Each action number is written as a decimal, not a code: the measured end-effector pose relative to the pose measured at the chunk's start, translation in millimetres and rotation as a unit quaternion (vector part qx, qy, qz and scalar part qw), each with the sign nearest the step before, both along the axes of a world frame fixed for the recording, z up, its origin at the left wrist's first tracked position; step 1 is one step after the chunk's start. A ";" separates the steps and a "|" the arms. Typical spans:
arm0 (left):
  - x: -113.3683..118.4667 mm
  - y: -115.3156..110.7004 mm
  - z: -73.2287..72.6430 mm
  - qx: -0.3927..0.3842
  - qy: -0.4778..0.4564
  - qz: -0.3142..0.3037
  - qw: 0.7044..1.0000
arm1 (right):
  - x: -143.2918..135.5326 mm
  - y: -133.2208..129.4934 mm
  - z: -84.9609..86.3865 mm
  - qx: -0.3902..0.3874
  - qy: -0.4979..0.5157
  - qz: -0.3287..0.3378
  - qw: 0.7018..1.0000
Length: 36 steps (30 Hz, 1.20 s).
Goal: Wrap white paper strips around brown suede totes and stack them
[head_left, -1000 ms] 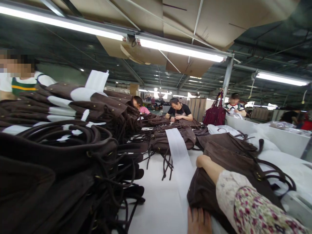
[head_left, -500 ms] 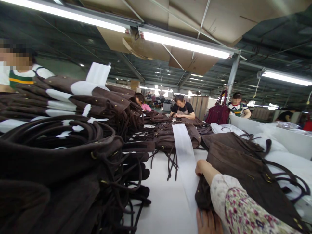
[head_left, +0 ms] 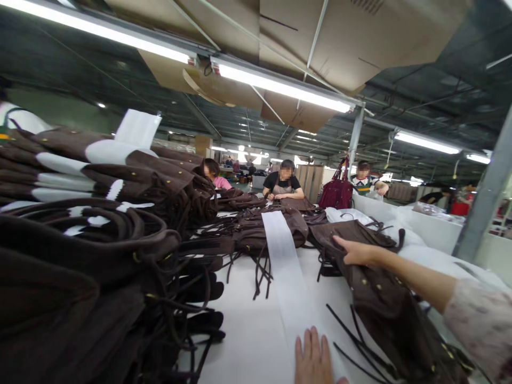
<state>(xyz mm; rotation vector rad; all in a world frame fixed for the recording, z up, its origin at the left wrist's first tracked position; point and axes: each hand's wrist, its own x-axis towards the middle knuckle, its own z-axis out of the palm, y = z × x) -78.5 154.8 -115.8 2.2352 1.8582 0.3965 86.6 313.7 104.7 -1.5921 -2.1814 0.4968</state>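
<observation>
My right hand (head_left: 360, 252) comes in from the right and is closed on the upper part of a dark brown bag (head_left: 380, 304). The bag slants down toward the lower right, with thin straps trailing onto the table and small brass-coloured studs on its face. Some of the fingers are hidden behind the fabric. My left hand (head_left: 314, 357) lies palm down with fingers stretched out on a long white strip (head_left: 286, 272). This strip runs away from me, and its far end rests over another brown bag (head_left: 248, 234).
On the left rise tall piles of brown bags (head_left: 156, 176) with white wrapping and loose straps. Another brown bag (head_left: 348, 232) lies beyond my right hand. A maroon bag (head_left: 336, 192) stands farther back, near a co-worker (head_left: 282, 184). White plastic (head_left: 432, 250) lies at right.
My right hand has moved up and away with the brown bag, whose near side has swung right, baring its straps. My left hand now shows fully on the strip. The view has turned right.
</observation>
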 end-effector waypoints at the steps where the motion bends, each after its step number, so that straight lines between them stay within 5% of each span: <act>1: -0.2 -2.6 5.8 -0.008 0.002 -0.003 1.000 | 26.5 -12.5 15.4 -0.015 0.004 0.006 1.000; 4: 1.0 -9.0 19.2 0.004 0.018 -0.006 1.000 | 97.7 -60.6 44.2 -0.076 0.040 -0.029 0.996; 8: 5.1 -14.8 31.0 0.035 0.027 -0.003 0.999 | 143.3 -117.4 44.1 -0.082 -0.007 -0.059 0.995; 11: 7.0 -18.2 37.1 0.046 0.026 -0.008 0.999 | 135.5 -137.2 25.4 -0.043 -0.138 -0.008 0.990; 15: 6.6 -22.2 41.3 0.071 0.026 -0.012 0.997 | 93.9 -148.1 -10.3 -0.111 -0.259 0.012 0.959; 18: 6.2 -24.7 42.2 0.084 0.019 -0.015 0.996 | 61.4 -156.4 -32.3 -0.079 -0.300 0.090 0.946; 21: 6.8 -25.9 42.0 0.086 0.017 -0.011 0.996 | 45.0 -160.5 -26.4 -0.035 -0.337 0.125 0.933; 24: 7.2 -24.8 41.6 0.075 0.025 -0.013 0.997 | 55.9 -154.5 26.0 -0.005 -0.366 0.155 0.918; 27: 5.3 -21.6 45.7 0.054 0.040 -0.021 0.998 | 95.5 -146.1 112.4 -0.015 -0.287 0.199 0.937; 31: 1.2 -18.1 65.5 0.059 0.063 -0.031 0.996 | 164.6 -154.4 221.1 -0.046 -0.142 0.094 0.984; 33: 1.8 -18.4 76.6 0.101 0.070 -0.026 0.992 | 191.7 -166.2 257.5 -0.016 -0.107 0.010 0.994; 36: 8.9 -22.2 82.5 0.114 0.063 -0.006 0.991 | 214.1 -180.7 286.3 0.024 -0.070 -0.055 0.996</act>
